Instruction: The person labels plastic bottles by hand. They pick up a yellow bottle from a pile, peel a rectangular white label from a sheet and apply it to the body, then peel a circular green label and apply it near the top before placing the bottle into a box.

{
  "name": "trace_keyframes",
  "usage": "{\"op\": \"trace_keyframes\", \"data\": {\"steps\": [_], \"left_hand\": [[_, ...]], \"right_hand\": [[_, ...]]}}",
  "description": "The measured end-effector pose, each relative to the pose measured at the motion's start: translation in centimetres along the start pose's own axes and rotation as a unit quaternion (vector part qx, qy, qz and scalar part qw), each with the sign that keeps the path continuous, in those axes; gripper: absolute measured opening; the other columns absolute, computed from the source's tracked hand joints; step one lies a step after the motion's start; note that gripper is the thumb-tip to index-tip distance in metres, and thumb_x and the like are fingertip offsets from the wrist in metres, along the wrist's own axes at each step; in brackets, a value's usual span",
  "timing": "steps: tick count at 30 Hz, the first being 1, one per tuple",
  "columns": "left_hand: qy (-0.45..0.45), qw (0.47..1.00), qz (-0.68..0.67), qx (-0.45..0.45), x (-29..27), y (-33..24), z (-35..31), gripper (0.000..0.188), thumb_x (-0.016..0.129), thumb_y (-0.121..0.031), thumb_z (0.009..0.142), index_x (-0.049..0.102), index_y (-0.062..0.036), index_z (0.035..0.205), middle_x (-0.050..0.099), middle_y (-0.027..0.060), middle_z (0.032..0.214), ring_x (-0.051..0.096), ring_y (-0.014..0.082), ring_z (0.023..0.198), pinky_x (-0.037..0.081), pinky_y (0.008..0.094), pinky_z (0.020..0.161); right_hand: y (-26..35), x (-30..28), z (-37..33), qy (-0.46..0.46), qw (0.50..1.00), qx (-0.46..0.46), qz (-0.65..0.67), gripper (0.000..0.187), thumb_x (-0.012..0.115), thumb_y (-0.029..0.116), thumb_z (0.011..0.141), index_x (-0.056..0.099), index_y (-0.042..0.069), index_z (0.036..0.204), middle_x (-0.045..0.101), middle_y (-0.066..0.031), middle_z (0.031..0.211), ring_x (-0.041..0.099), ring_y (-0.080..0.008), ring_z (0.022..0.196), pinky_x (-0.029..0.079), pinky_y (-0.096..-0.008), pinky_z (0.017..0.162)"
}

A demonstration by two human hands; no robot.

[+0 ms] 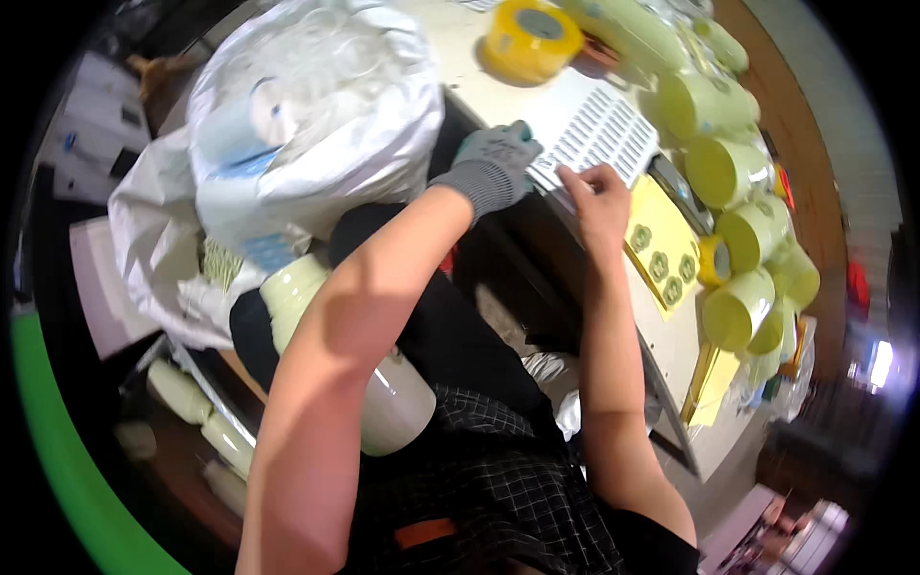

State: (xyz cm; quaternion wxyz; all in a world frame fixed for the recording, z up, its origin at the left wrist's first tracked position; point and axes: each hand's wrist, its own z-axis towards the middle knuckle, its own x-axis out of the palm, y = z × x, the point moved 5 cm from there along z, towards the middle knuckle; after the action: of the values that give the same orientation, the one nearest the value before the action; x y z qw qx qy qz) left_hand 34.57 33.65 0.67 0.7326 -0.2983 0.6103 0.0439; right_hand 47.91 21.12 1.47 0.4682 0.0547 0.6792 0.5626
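Note:
My left hand (498, 163), in a grey knitted glove, is closed at the left edge of a white sheet of labels (604, 132) printed with rows of dark marks. Bare, my right hand (601, 203) has its thumb and forefinger pinched together at the sheet's near edge. Whatever may be between those fingertips is too small to make out. Across my lap lies a pale green-white cylinder (395, 407), partly hidden beneath my left forearm. Right of the sheet is a yellow card (661, 251) bearing several green flower-shaped stickers.
A large white sack (402, 144) full of clear plastic stands at the left. On the table (682, 356) are a yellow tape roll (530, 43), a dark slim device (678, 195) and a smaller yellow roll (713, 259). Several yellow-green cylinders (738, 309) line its right side.

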Motion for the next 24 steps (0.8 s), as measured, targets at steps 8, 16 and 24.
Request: {"op": "trace_keyframes", "data": {"steps": [8, 16, 24], "left_hand": [[-0.003, 0.994, 0.089, 0.064, -5.6, -8.6, -22.0, 0.027, 0.074, -0.034, 0.082, 0.074, -0.0105, 0.096, 0.067, 0.0074, 0.103, 0.063, 0.0272, 0.102, 0.048, 0.0429, 0.096], [-0.337, 0.917, 0.039, -0.209, -6.0, -6.4, -39.5, 0.043, 0.085, -0.028, 0.077, 0.069, -0.0120, 0.113, 0.067, 0.0060, 0.115, 0.063, 0.0279, 0.102, 0.050, 0.0460, 0.088], [-0.382, 0.903, 0.043, -0.193, -3.2, -7.1, -39.4, 0.037, 0.081, -0.020, 0.069, 0.072, -0.0210, 0.104, 0.068, 0.0082, 0.115, 0.064, 0.0292, 0.102, 0.050, 0.0465, 0.085]], "right_hand": [[7.1, 5.9, -10.5, 0.346, 0.889, 0.012, 0.298, 0.022, 0.086, 0.012, 0.087, 0.065, 0.006, 0.083, 0.059, 0.0063, 0.078, 0.051, -0.0027, 0.073, 0.040, -0.0211, 0.067], [13.6, 11.6, -17.8, 0.511, 0.840, -0.088, 0.160, 0.034, 0.093, 0.022, 0.082, 0.064, 0.005, 0.081, 0.061, 0.0031, 0.074, 0.053, -0.0053, 0.071, 0.044, -0.0247, 0.064], [15.2, 12.4, -18.1, 0.487, 0.856, -0.172, 0.033, 0.041, 0.095, 0.031, 0.076, 0.063, 0.006, 0.080, 0.064, -0.0049, 0.072, 0.059, -0.0145, 0.063, 0.048, -0.0295, 0.060]]}}
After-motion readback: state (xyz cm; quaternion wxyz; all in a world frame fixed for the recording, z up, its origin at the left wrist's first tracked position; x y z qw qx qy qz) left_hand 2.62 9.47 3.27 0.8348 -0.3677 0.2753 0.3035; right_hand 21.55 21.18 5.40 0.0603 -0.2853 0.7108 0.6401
